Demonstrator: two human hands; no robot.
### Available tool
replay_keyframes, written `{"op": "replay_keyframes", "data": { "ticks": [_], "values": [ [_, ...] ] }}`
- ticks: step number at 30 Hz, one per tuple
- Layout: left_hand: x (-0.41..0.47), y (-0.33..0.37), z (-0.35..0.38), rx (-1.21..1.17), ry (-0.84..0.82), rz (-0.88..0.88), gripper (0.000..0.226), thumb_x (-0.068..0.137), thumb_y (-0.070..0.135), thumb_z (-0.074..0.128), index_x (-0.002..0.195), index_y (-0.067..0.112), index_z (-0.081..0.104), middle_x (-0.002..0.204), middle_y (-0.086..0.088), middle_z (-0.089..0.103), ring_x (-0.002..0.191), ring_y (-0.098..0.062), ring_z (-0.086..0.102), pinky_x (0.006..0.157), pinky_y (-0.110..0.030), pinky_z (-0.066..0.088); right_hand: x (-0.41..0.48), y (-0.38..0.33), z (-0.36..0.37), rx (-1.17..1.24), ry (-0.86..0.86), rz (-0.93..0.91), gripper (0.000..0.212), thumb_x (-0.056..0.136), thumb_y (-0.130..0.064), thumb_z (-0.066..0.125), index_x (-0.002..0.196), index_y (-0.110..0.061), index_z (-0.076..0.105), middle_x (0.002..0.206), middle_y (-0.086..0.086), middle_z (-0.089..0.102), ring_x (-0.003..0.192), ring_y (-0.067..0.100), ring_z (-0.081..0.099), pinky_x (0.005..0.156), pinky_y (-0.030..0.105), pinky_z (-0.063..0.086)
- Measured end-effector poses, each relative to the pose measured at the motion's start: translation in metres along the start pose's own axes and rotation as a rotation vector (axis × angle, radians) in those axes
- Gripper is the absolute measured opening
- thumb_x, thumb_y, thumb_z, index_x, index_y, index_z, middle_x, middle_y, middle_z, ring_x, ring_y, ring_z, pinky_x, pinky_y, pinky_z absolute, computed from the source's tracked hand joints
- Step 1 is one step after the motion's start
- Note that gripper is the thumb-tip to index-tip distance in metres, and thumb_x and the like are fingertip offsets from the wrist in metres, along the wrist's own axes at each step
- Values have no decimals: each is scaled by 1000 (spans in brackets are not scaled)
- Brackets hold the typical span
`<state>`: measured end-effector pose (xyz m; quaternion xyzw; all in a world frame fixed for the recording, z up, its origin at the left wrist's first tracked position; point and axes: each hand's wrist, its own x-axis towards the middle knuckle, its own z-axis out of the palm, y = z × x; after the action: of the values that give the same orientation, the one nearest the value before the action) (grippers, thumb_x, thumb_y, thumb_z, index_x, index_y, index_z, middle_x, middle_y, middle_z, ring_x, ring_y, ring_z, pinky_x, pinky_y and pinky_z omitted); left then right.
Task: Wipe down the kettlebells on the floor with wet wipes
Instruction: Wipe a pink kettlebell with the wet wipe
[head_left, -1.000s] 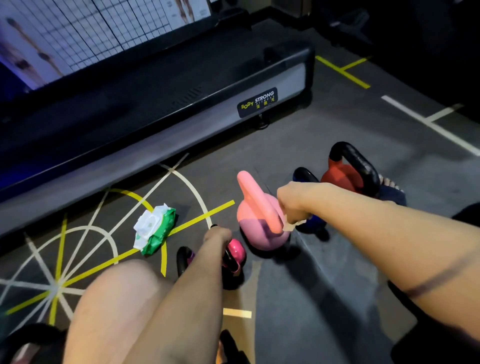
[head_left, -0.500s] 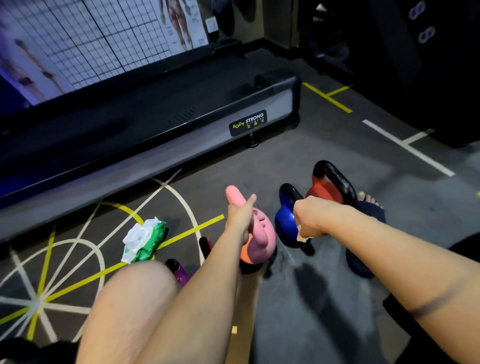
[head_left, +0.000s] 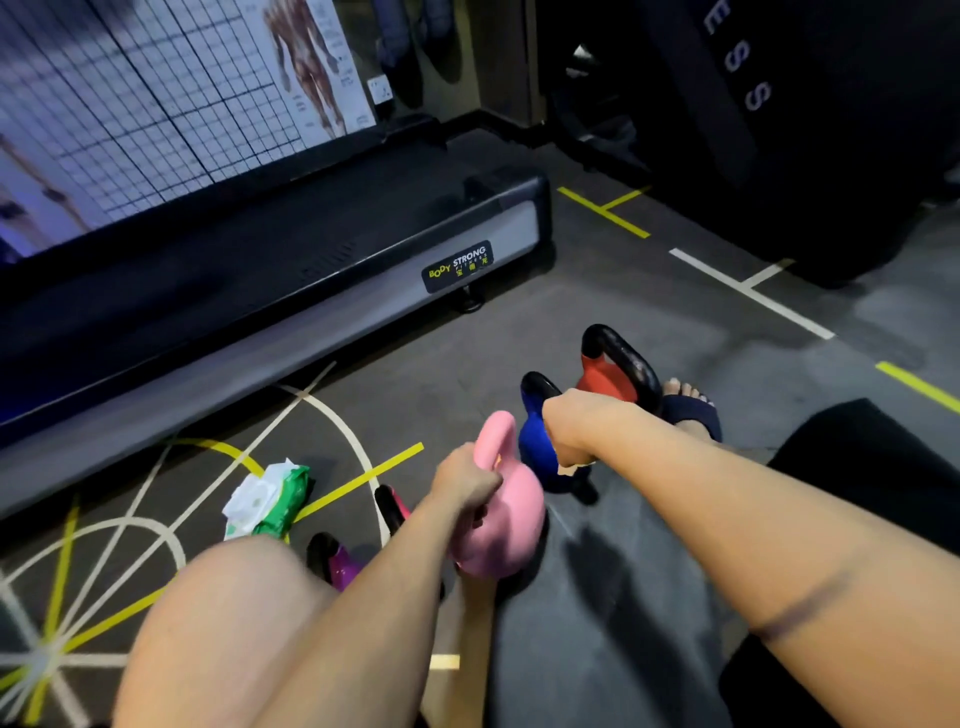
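My left hand (head_left: 465, 480) grips the handle of the pink kettlebell (head_left: 501, 535), which tilts toward me at centre. My right hand (head_left: 571, 428) is curled round a crumpled white wet wipe (head_left: 570, 469) and sits against the black handle of the blue kettlebell (head_left: 532, 449) just right of the pink one. Behind the blue one stands a red kettlebell (head_left: 602, 374) with a black handle. Two small magenta kettlebells (head_left: 340, 564) (head_left: 393, 506) lie by my left forearm, partly hidden.
A green and white wet wipe pack (head_left: 265, 499) lies on the floor to the left. A treadmill base (head_left: 322, 296) runs across the back. My foot in a sandal (head_left: 691, 410) is beside the red kettlebell. My knee (head_left: 223, 613) fills the lower left.
My left hand left the small magenta kettlebell and took the pink kettlebell's handle. My right hand moved with the wipe from the pink kettlebell over to the blue one.
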<state>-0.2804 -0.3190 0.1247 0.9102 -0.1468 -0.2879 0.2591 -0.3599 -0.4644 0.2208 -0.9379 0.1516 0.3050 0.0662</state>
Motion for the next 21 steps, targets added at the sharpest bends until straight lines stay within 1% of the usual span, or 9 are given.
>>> {"op": "replay_keyframes", "data": {
  "ticks": [1, 3, 5, 7, 9, 11, 15, 17, 21],
  "values": [
    [-9, -3, -1, 17, -43, 12, 24, 74, 11, 49, 97, 13, 59, 82, -19, 70, 52, -30, 65, 42, -30, 48, -6, -4, 1, -19, -6, -5, 27, 93, -18, 59, 113, -1, 61, 103, 15, 65, 87, 31, 60, 77, 34, 50],
    [-26, -8, -3, 22, -125, 20, 26, 79, 7, 49, 103, 12, 57, 86, -23, 68, 48, -29, 59, 38, -27, 44, -21, -10, 3, -40, 33, 4, 10, 90, -16, 60, 87, -6, 61, 83, 9, 65, 68, 25, 58, 62, 30, 48],
    [-40, -15, -3, 45, -184, 45, 26, 79, 7, 48, 103, 13, 56, 87, -23, 66, 52, -28, 58, 40, -28, 46, -33, -11, 6, -36, 18, 28, 18, 88, -19, 63, 73, -11, 61, 67, 5, 62, 53, 20, 55, 52, 27, 47],
    [-49, -23, -3, 78, -224, 100, 25, 77, 9, 49, 99, 18, 56, 90, -21, 67, 56, -26, 60, 47, -31, 50, -39, -7, 14, 61, 35, 69, 16, 84, -24, 68, 73, -13, 67, 67, 5, 65, 52, 21, 58, 59, 28, 56],
    [-56, -29, -4, 140, -258, 161, 26, 74, 14, 52, 96, 25, 57, 92, -13, 70, 65, -25, 64, 58, -34, 54, -45, -7, 31, 233, 104, 105, 9, 82, -21, 67, 77, -14, 67, 71, 6, 65, 59, 24, 62, 70, 33, 60],
    [-63, -31, -4, 233, -272, 221, 27, 71, 18, 58, 95, 29, 57, 91, -3, 69, 78, -24, 67, 67, -33, 56, -55, -15, 59, 347, 169, 138, 8, 81, -20, 66, 84, -14, 69, 74, 8, 63, 68, 27, 65, 72, 32, 59],
    [-68, -32, 6, 451, -244, 390, 24, 78, 34, 63, 99, 33, 54, 98, 4, 69, 97, -26, 65, 83, -38, 54, -65, -33, 141, 624, 231, 333, 27, 82, -25, 67, 103, -9, 70, 103, 16, 71, 100, 32, 68, 78, 32, 52],
    [-68, -30, 11, 567, -228, 455, 26, 77, 37, 59, 102, 37, 52, 104, 6, 70, 102, -27, 63, 84, -36, 52, -68, -36, 173, 814, 264, 487, 26, 85, -24, 63, 104, -7, 69, 109, 17, 70, 106, 35, 66, 80, 34, 52],
    [-65, -30, 15, 671, -194, 499, 20, 76, 33, 59, 96, 34, 54, 102, 3, 69, 104, -28, 62, 75, -33, 42, -52, -23, 198, 1142, 388, 742, 27, 90, -22, 63, 109, -4, 70, 116, 21, 68, 111, 38, 64, 83, 34, 51]
  ]
}}
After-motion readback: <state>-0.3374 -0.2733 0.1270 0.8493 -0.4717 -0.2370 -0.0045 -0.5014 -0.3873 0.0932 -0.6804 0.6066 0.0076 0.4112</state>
